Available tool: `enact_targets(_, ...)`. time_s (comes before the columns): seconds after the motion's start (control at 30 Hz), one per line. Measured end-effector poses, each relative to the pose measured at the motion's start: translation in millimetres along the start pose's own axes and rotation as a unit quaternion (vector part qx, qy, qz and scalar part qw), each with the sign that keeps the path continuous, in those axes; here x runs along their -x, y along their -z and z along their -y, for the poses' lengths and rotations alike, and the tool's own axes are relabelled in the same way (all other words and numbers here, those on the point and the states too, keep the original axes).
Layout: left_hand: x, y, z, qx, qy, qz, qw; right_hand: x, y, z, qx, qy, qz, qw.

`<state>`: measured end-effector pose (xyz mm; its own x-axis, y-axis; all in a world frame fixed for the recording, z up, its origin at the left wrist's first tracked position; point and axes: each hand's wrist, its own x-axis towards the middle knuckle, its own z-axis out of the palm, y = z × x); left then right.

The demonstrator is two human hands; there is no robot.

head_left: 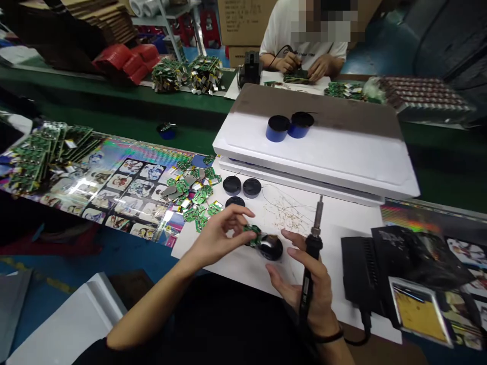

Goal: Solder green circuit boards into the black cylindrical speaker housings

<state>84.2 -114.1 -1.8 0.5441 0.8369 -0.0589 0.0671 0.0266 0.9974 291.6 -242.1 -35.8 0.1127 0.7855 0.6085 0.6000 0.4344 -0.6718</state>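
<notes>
While I watch from afar, my left hand (217,239) pinches a small green circuit board (253,234) in its fingertips, the board's edge at a domed black puck (271,247); I cannot tell whether the two are joined. My right hand (311,296) is clenched round a soldering iron (311,253), its tip pointing up and away, just to the right of the puck.

Left of the puck lies a heap of loose green boards (196,195). Beyond it sit three round black discs (232,185), and wire and solder scraps (285,208) are scattered farther along on the far side. All of this is on a white paper sheet (236,268).

I judge the iron the main risk: with my hands this close, a careless turn of the wrist could bring its tip onto my left fingers or the paper. A loose pinch could drop the board, and stray scraps could bridge its contacts if they got onto it.
</notes>
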Motion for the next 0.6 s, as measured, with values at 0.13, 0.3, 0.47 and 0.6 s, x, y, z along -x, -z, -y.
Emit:
enact_targets(0.13,-19.2,-42.6,-4.3,0.12,0.036,0.093,0.988,-14.5,1.5,0.3,0.015,0.002,0.015,1.0)
enact_targets(0.3,-23.8,-48.4,4.6,0.118,0.036,0.094,0.988,-8.3,17.7,-9.7,0.059,-0.012,-0.013,0.998)
enact_targets(0.47,-2.1,-20.5,28.6,-0.133,-0.034,0.059,0.989,5.3,33.4,-23.2,0.076,-0.067,-0.034,0.994)
enact_targets(0.6,10.0,-26.3,54.9,-0.206,-0.063,0.121,0.969,17.0,33.0,-32.2,0.063,-0.101,0.004,0.993)
